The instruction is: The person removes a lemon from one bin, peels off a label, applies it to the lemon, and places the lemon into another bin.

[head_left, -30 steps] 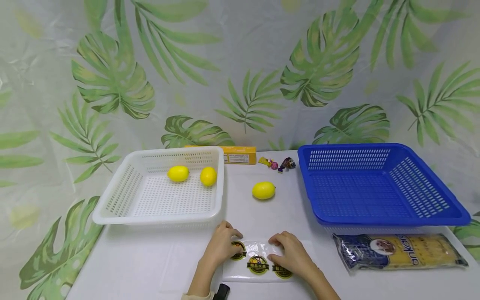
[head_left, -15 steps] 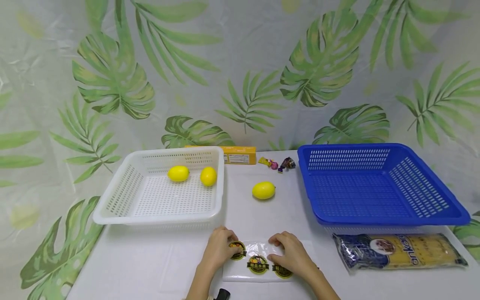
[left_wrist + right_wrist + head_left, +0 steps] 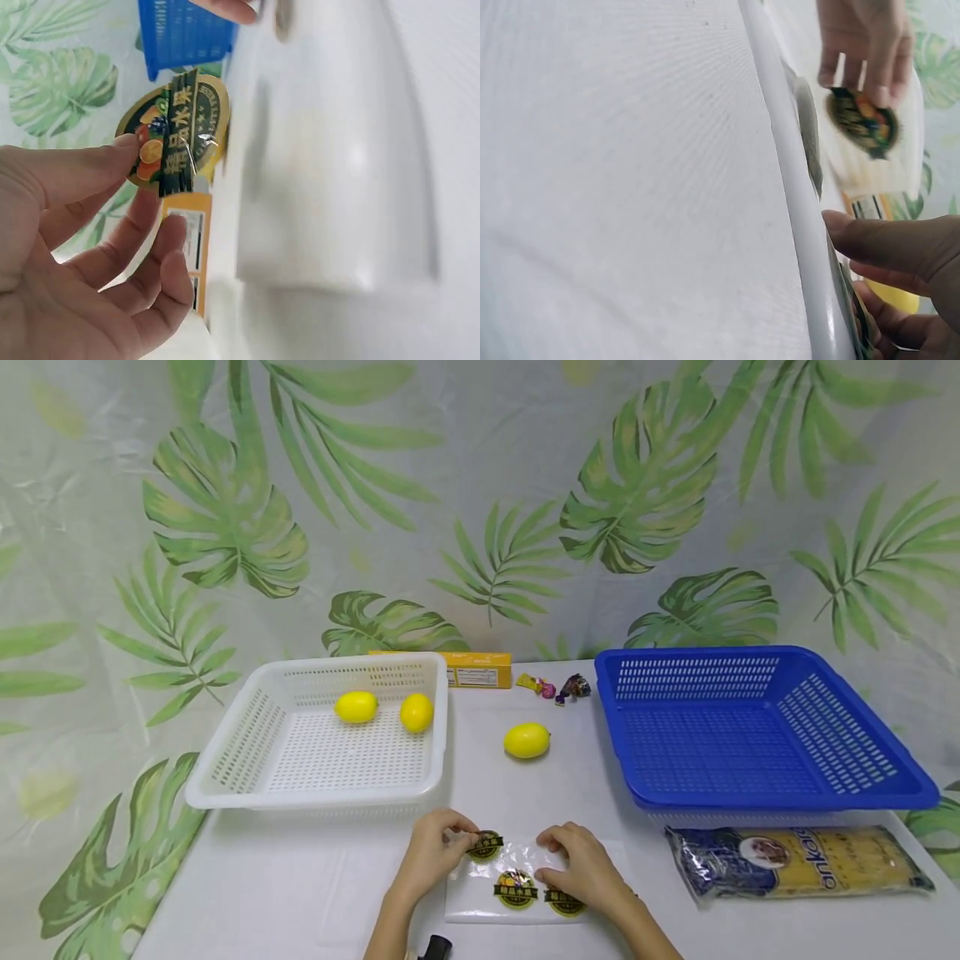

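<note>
A clear sticker sheet (image 3: 517, 893) lies on the white table near the front edge, with two round black-and-yellow stickers (image 3: 516, 888) still on it. My left hand (image 3: 435, 852) pinches a third round sticker (image 3: 486, 843) (image 3: 176, 135) (image 3: 862, 121) by its edge, lifted off the sheet. My right hand (image 3: 581, 864) (image 3: 900, 255) presses its curled fingers on the sheet's right part, holding it flat. One loose lemon (image 3: 527, 740) lies on the table behind the sheet.
A white basket (image 3: 225, 777) at the left holds two lemons (image 3: 356, 707). A blue basket (image 3: 765, 797) stands at the right, with a noodle packet (image 3: 798, 860) in front of it. A yellow box (image 3: 478, 670) and wrapped candies (image 3: 558, 687) lie at the back.
My left hand has peeled the leftmost sticker up off the sheet and raised it slightly. The right hand has stayed on the sheet.
</note>
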{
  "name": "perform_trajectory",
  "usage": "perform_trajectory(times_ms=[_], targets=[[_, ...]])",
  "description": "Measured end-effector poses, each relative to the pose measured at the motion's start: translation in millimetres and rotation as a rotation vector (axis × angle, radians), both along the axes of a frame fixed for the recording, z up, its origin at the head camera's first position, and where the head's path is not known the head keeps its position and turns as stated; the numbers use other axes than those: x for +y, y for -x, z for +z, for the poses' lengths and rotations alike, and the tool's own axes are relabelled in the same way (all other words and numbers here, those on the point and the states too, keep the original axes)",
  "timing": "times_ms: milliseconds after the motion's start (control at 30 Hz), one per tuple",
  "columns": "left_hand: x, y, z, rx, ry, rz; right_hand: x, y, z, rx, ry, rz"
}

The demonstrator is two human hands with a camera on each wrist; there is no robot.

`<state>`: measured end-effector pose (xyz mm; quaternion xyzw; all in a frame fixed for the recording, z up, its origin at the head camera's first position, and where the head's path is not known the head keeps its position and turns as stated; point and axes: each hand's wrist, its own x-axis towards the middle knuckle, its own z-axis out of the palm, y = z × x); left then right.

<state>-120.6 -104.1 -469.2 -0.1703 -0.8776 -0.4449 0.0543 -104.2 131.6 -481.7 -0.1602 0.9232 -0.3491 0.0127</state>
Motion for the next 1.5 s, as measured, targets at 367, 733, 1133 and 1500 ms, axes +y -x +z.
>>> perform_trajectory(times_ms=[367, 733, 1133, 1500], targets=[[29.9, 19.8, 13.3, -0.033, -0.098, 0.002, 7.0, 24.3, 19.5, 0.060, 0.113, -0.049], [53.2, 56.7, 17.6, 0.011, -0.191, 0.084, 8.0, 101.3, 2.0, 0.176, 0.188, -0.183], [70.1, 95.6, 31.7, 0.043, -0.271, 0.247, 3.2, 149.6, -3.9, 0.053, 0.200, -0.058], [75.0, 107.6, 34.8, 0.056, -0.264, 0.261, -4.2, 155.8, -10.0, 0.022, 0.342, -0.082]])
